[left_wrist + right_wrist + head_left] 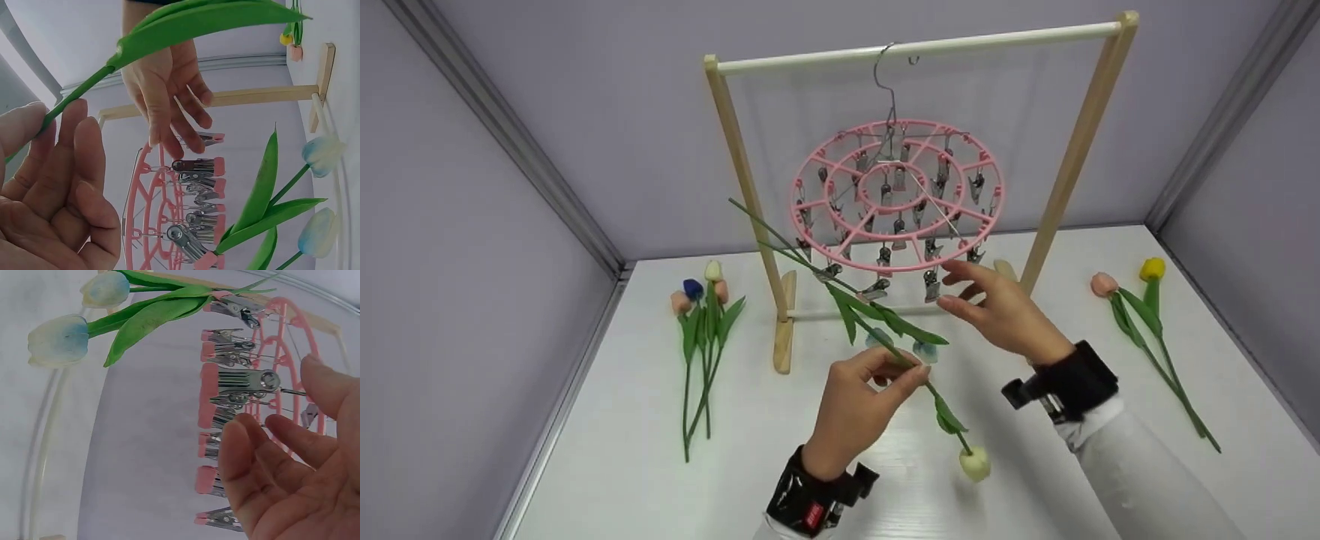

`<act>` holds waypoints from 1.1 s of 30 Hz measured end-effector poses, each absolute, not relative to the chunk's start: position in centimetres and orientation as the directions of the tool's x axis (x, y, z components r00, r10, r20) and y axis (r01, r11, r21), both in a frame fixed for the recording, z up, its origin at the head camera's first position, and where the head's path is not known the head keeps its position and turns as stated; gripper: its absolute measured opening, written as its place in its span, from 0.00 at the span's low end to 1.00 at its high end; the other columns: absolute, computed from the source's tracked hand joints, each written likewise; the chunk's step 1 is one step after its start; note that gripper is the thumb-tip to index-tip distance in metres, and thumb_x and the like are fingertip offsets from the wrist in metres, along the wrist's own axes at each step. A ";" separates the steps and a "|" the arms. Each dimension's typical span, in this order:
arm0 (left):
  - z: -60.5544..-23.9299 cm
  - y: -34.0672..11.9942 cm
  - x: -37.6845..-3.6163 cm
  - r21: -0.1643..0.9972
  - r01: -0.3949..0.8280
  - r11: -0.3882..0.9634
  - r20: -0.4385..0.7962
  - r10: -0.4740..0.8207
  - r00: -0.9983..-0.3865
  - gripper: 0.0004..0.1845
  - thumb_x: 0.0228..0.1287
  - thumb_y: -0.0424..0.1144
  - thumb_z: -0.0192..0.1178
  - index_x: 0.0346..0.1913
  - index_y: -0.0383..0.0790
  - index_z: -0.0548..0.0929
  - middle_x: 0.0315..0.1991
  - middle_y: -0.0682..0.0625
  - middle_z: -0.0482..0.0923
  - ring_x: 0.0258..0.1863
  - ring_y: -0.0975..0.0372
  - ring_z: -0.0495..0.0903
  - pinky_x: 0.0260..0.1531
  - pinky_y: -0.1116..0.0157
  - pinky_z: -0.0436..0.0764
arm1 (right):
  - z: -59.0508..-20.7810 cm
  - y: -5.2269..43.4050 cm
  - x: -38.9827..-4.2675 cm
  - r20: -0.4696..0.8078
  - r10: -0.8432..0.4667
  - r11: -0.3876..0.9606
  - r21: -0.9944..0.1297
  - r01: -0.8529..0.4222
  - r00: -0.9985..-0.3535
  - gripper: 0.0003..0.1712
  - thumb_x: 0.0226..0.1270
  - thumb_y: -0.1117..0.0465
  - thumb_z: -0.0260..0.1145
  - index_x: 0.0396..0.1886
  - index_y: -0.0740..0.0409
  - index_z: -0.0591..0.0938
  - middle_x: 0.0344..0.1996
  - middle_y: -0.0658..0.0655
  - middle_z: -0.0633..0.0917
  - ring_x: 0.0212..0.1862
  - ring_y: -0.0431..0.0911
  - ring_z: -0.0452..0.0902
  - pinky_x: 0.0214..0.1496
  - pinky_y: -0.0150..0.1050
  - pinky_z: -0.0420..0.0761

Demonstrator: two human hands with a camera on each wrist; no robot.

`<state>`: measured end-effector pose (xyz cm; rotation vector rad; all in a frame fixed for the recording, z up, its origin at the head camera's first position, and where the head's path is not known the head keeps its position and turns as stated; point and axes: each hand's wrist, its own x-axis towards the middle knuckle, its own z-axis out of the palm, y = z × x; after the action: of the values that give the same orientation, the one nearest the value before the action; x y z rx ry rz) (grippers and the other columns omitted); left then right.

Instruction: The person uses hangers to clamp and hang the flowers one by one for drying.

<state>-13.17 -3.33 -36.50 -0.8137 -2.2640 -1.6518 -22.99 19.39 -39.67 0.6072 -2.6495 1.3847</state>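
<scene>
My left hand [855, 409] pinches the green stem of a white tulip [975, 465] between thumb and fingers, with the bloom pointing down toward the front. In the left wrist view a long leaf [208, 25] rises from that stem. My right hand [1009, 311] is beside a metal clip [931, 286] at the front of the round pink hanger [885, 268]; its fingers are spread and loosely bent, holding nothing. Two blue-white tulips [59, 340] hang bloom-down from the hanger's clips, partly behind the left hand in the head view.
A wooden stand [739, 150] with a white bar [997, 39] carries the hanger by its metal hook [879, 71]. Several tulips [709, 315] lie on the table's left. A pink tulip [1104, 285] and a yellow tulip [1153, 268] lie on the right.
</scene>
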 end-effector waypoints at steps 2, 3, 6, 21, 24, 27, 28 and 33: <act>-36.6 -3.4 -13.3 0.803 0.560 0.205 0.492 0.305 -0.816 0.03 0.60 0.31 0.62 0.36 0.36 0.83 0.29 0.49 0.83 0.26 0.65 0.80 0.28 0.69 0.74 | -39.5 19.0 -24.1 0.216 -0.334 0.504 -0.782 -0.367 -0.918 0.31 0.63 0.45 0.62 0.60 0.56 0.72 0.50 0.58 0.78 0.46 0.50 0.77 0.44 0.48 0.77; -36.6 -3.4 -13.4 0.802 0.562 0.202 0.493 0.306 -0.814 0.03 0.60 0.31 0.62 0.37 0.35 0.83 0.28 0.49 0.83 0.26 0.64 0.80 0.28 0.69 0.74 | -39.5 18.9 -24.5 0.204 -0.348 0.505 -0.782 -0.367 -0.915 0.30 0.62 0.44 0.62 0.59 0.56 0.73 0.48 0.57 0.79 0.45 0.49 0.77 0.43 0.47 0.78; -36.6 -3.5 -13.5 0.804 0.556 0.210 0.487 0.303 -0.819 0.04 0.60 0.30 0.62 0.38 0.34 0.82 0.28 0.48 0.83 0.25 0.63 0.80 0.27 0.69 0.74 | -39.5 18.4 -25.4 0.199 -0.372 0.504 -0.777 -0.377 -0.907 0.26 0.62 0.43 0.62 0.52 0.55 0.77 0.40 0.56 0.82 0.38 0.46 0.79 0.36 0.42 0.79; -36.4 -4.0 -14.0 0.804 0.539 0.252 0.476 0.273 -0.836 0.04 0.59 0.32 0.64 0.36 0.36 0.83 0.27 0.49 0.82 0.25 0.64 0.79 0.27 0.69 0.74 | -39.3 18.1 -26.1 0.234 -0.490 0.616 -0.590 -0.523 -0.840 0.14 0.63 0.47 0.63 0.29 0.52 0.82 0.19 0.47 0.79 0.21 0.41 0.75 0.22 0.35 0.73; -36.4 -4.1 -13.9 0.803 0.536 0.259 0.471 0.275 -0.838 0.04 0.58 0.31 0.64 0.36 0.36 0.83 0.28 0.49 0.83 0.25 0.64 0.79 0.27 0.70 0.74 | -39.0 17.9 -25.9 0.256 -0.539 0.678 -0.434 -0.594 -0.802 0.19 0.65 0.44 0.60 0.21 0.52 0.77 0.14 0.45 0.72 0.17 0.40 0.67 0.19 0.35 0.66; -36.3 -4.1 -14.0 0.804 0.534 0.261 0.469 0.274 -0.840 0.04 0.58 0.32 0.64 0.36 0.36 0.83 0.28 0.49 0.83 0.25 0.64 0.79 0.27 0.69 0.74 | -38.9 17.8 -25.9 0.242 -0.563 0.685 -0.398 -0.610 -0.790 0.23 0.66 0.41 0.57 0.18 0.50 0.75 0.12 0.45 0.69 0.16 0.39 0.65 0.18 0.36 0.65; -36.3 -4.1 -14.0 0.805 0.534 0.259 0.469 0.274 -0.840 0.04 0.58 0.32 0.64 0.36 0.36 0.83 0.28 0.49 0.83 0.25 0.64 0.79 0.27 0.69 0.74 | -38.9 17.8 -25.9 0.231 -0.562 0.684 -0.409 -0.604 -0.794 0.24 0.66 0.40 0.56 0.16 0.50 0.74 0.11 0.45 0.68 0.15 0.39 0.64 0.17 0.35 0.65; -36.2 -4.2 -14.1 0.810 0.527 0.256 0.466 0.265 -0.844 0.04 0.58 0.31 0.64 0.36 0.35 0.83 0.27 0.49 0.83 0.24 0.64 0.79 0.26 0.69 0.73 | -39.3 18.2 -26.0 0.147 -0.527 0.673 -0.529 -0.517 -0.837 0.28 0.68 0.40 0.53 0.11 0.47 0.73 0.08 0.44 0.63 0.12 0.40 0.59 0.15 0.36 0.60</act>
<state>-14.13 -4.24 -36.19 -0.7395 -2.2925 -1.6231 -26.05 18.21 -39.30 0.9016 -2.8893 0.9053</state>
